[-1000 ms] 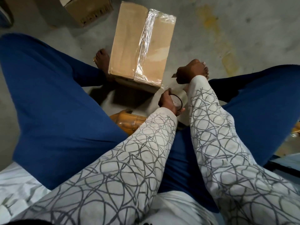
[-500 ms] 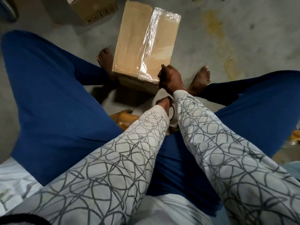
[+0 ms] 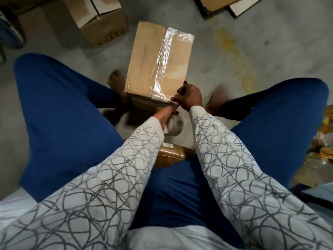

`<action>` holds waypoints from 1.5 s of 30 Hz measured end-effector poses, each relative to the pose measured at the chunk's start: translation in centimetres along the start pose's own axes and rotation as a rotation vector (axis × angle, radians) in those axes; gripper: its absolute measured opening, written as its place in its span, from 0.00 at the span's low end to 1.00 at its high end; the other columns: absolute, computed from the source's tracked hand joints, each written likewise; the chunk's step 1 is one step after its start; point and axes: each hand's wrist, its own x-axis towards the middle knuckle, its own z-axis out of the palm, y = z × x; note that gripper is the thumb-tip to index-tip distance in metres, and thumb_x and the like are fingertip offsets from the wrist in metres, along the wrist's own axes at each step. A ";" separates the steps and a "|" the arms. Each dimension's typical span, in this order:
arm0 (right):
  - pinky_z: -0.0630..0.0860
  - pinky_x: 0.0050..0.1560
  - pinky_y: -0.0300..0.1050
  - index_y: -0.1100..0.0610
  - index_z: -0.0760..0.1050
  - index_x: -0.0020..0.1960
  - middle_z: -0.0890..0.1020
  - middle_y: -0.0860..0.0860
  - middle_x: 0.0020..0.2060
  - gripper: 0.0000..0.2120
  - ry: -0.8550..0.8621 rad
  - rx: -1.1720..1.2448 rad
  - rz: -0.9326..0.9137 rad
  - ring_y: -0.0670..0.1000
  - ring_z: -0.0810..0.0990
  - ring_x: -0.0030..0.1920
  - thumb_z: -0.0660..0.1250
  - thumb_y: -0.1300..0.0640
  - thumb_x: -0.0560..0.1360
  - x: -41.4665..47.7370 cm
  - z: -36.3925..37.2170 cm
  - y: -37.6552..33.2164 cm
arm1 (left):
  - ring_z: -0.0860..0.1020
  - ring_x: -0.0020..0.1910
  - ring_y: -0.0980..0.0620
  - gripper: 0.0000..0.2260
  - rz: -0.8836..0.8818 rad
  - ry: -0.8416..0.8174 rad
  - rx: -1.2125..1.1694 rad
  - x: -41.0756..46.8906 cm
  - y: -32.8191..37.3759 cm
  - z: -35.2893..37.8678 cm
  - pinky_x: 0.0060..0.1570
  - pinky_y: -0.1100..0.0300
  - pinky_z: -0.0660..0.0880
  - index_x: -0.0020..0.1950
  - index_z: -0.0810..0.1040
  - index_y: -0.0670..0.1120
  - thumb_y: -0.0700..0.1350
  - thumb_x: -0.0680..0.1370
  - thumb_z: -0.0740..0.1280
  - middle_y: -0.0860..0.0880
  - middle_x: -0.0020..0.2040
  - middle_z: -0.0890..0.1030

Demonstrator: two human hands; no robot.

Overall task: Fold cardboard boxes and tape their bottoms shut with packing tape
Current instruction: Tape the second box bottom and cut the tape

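Observation:
A cardboard box lies on the concrete floor between my feet, with a strip of clear tape running along its centre seam. My right hand is at the box's near right corner, fist curled round a small dark tool whose tip pokes up. Just below the box's near edge, my left hand grips the roll of packing tape. A stretch of tape runs from the roll up to the box edge between the two hands. Part of the roll is hidden behind my left wrist.
Another cardboard box stands at the far left and flat cardboard pieces lie at the far right. A brown wrapped package sits near my lap. Yellow scraps clutter the right edge. My bare feet flank the box.
My right hand has moved left from beside my right foot to the box's near right corner. My left hand has risen with the tape roll toward the box edge.

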 end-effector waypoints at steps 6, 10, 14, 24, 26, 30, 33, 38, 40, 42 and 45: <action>0.80 0.57 0.51 0.49 0.83 0.47 0.86 0.53 0.51 0.11 0.133 0.211 0.029 0.57 0.84 0.52 0.66 0.62 0.72 -0.7 -2.2 -2.4 | 0.84 0.44 0.50 0.29 0.368 0.129 0.461 -2.6 7.1 -5.8 0.50 0.55 0.82 0.53 0.85 0.42 0.55 0.56 0.81 0.47 0.46 0.86; 0.85 0.41 0.53 0.53 0.75 0.44 0.84 0.55 0.43 0.08 0.156 0.355 0.092 0.52 0.84 0.34 0.67 0.66 0.73 -1.4 -2.1 -2.7 | 0.84 0.47 0.50 0.20 0.570 0.198 0.679 -5.1 10.9 -9.6 0.54 0.56 0.81 0.47 0.88 0.44 0.53 0.60 0.82 0.47 0.46 0.87; 0.85 0.45 0.53 0.54 0.72 0.50 0.84 0.54 0.44 0.09 0.102 0.393 0.018 0.52 0.85 0.37 0.70 0.63 0.73 -0.2 -2.7 -4.8 | 0.83 0.47 0.52 0.13 0.713 0.256 0.708 -5.4 12.6 -12.6 0.52 0.60 0.77 0.49 0.88 0.45 0.48 0.67 0.81 0.49 0.46 0.86; 0.79 0.51 0.50 0.52 0.83 0.46 0.85 0.46 0.41 0.23 -0.208 0.504 -0.121 0.48 0.82 0.44 0.63 0.35 0.78 -1.5 -1.2 -8.0 | 0.86 0.45 0.48 0.08 0.644 0.189 0.182 -2.1 10.0 -13.0 0.46 0.53 0.83 0.42 0.87 0.48 0.48 0.67 0.82 0.49 0.44 0.87; 0.76 0.48 0.48 0.52 0.81 0.41 0.83 0.44 0.36 0.17 -0.211 0.454 -0.200 0.47 0.80 0.40 0.67 0.39 0.78 -2.1 -0.5 -8.7 | 0.86 0.45 0.46 0.08 0.632 0.176 0.071 -1.5 9.9 -12.9 0.48 0.50 0.83 0.41 0.87 0.47 0.47 0.67 0.82 0.47 0.44 0.87; 0.79 0.49 0.54 0.56 0.82 0.45 0.85 0.53 0.40 0.21 -0.186 0.309 -0.259 0.55 0.83 0.44 0.69 0.37 0.75 -2.2 0.4 -8.8 | 0.86 0.45 0.46 0.16 0.593 0.223 -0.020 -0.6 10.4 -12.7 0.47 0.47 0.84 0.43 0.88 0.49 0.55 0.61 0.81 0.49 0.43 0.88; 0.78 0.47 0.55 0.57 0.81 0.43 0.83 0.54 0.38 0.23 -0.136 0.282 -0.264 0.54 0.81 0.40 0.68 0.35 0.75 -2.0 -0.9 -9.5 | 0.86 0.42 0.48 0.10 0.615 0.276 -0.024 -0.7 12.1 -11.9 0.44 0.47 0.84 0.41 0.87 0.45 0.49 0.66 0.81 0.48 0.41 0.87; 0.75 0.38 0.51 0.58 0.81 0.40 0.83 0.53 0.34 0.26 -0.086 0.173 -0.344 0.53 0.80 0.35 0.72 0.34 0.71 0.5 -6.1 -10.5 | 0.86 0.41 0.51 0.07 0.693 0.253 0.107 -1.2 16.6 -10.4 0.41 0.50 0.84 0.40 0.85 0.45 0.47 0.70 0.79 0.48 0.40 0.87; 0.68 0.34 0.46 0.58 0.77 0.36 0.77 0.51 0.30 0.25 -0.076 0.118 -0.366 0.49 0.73 0.31 0.73 0.34 0.71 1.9 -8.5 -11.0 | 0.86 0.42 0.50 0.08 0.740 0.251 0.144 -1.3 18.4 -9.3 0.40 0.51 0.83 0.42 0.86 0.43 0.47 0.72 0.77 0.47 0.41 0.87; 0.63 0.32 0.44 0.56 0.72 0.31 0.71 0.49 0.26 0.26 -0.056 0.040 -0.384 0.47 0.67 0.29 0.73 0.36 0.72 3.9 -10.8 -11.4 | 0.83 0.40 0.51 0.11 0.764 0.246 0.124 -1.3 20.8 -8.5 0.42 0.50 0.83 0.47 0.86 0.39 0.47 0.74 0.76 0.45 0.43 0.86; 0.59 0.29 0.40 0.50 0.65 0.28 0.66 0.46 0.24 0.25 0.009 -0.116 -0.382 0.45 0.65 0.27 0.71 0.39 0.75 6.5 -13.0 -10.4 | 0.80 0.40 0.53 0.12 0.711 0.281 -0.021 0.1 24.8 -9.5 0.44 0.48 0.83 0.54 0.85 0.38 0.45 0.76 0.74 0.48 0.43 0.85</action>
